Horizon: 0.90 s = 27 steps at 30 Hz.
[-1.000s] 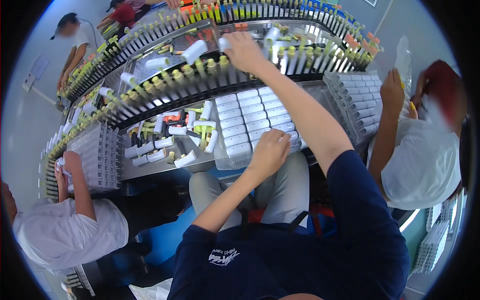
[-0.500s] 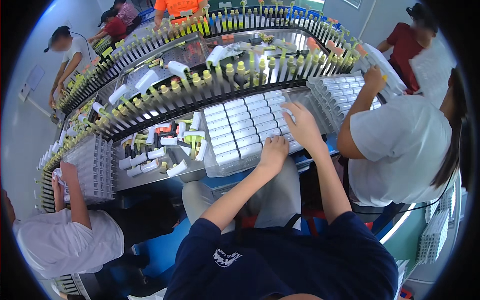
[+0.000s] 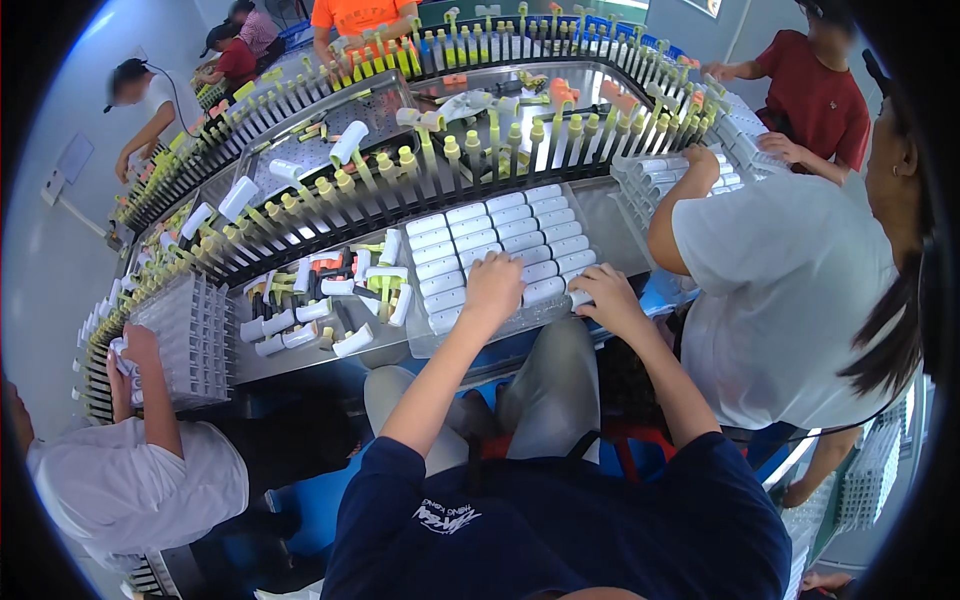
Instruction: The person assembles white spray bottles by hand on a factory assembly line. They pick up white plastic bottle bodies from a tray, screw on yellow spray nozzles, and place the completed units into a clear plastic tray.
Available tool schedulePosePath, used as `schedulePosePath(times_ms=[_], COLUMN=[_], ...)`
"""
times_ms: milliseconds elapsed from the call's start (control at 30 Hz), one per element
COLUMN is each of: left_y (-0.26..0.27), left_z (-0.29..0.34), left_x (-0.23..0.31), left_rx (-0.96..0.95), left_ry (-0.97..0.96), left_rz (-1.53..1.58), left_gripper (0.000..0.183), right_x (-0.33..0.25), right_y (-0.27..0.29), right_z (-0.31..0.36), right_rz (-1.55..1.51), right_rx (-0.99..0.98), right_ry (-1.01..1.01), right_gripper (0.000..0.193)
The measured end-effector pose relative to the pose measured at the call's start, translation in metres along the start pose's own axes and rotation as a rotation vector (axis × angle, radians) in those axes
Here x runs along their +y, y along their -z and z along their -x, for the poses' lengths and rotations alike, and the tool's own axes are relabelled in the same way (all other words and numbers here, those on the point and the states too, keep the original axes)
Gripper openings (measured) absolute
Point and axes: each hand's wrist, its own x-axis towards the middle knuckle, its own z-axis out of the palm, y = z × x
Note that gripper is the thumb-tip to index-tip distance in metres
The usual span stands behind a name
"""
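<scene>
Here at your twelve o'clock sits the clear tray (image 3: pixel 425 345) of white pieces (image 3: pixel 516 230), your right hand (image 3: pixel 608 297) narrow around the four o'clock corner piece (image 3: pixel 580 298), your left hand (image 3: pixel 495 287) bent mid-rows, its hold unclear, apparently adjusting them, the next move calling for light fingertips.

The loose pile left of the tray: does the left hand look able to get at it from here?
Probably yes: the left hand is over the tray, and only low rows of white pieces seem between it and the loose pile.
</scene>
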Motion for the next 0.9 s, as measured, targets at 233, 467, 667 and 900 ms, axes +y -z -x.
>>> schedulePosePath(times_ms=[233,467,667,900], left_y=[-0.007,-0.011,-0.009,-0.011], left_z=[0.035,0.041,0.037,0.043], left_x=[-0.028,-0.028,-0.02,-0.027], left_rx=[0.155,0.284,0.328,0.334], left_ry=[0.033,0.025,-0.033,0.019], left_rz=[0.051,0.116,0.125,0.124], left_gripper=[0.023,0.02,0.02,0.02], right_x=[-0.009,-0.065,-0.047,-0.13], right_y=[0.013,0.087,0.05,-0.004], right_z=[-0.022,-0.22,-0.374,-0.378], right_rz=[-0.071,-0.316,0.019,0.25], right_rx=[-0.008,0.68,0.469,0.346], right_ry=[-0.087,-0.103,-0.092,0.077], right_gripper=[0.04,0.042,0.042,0.037])
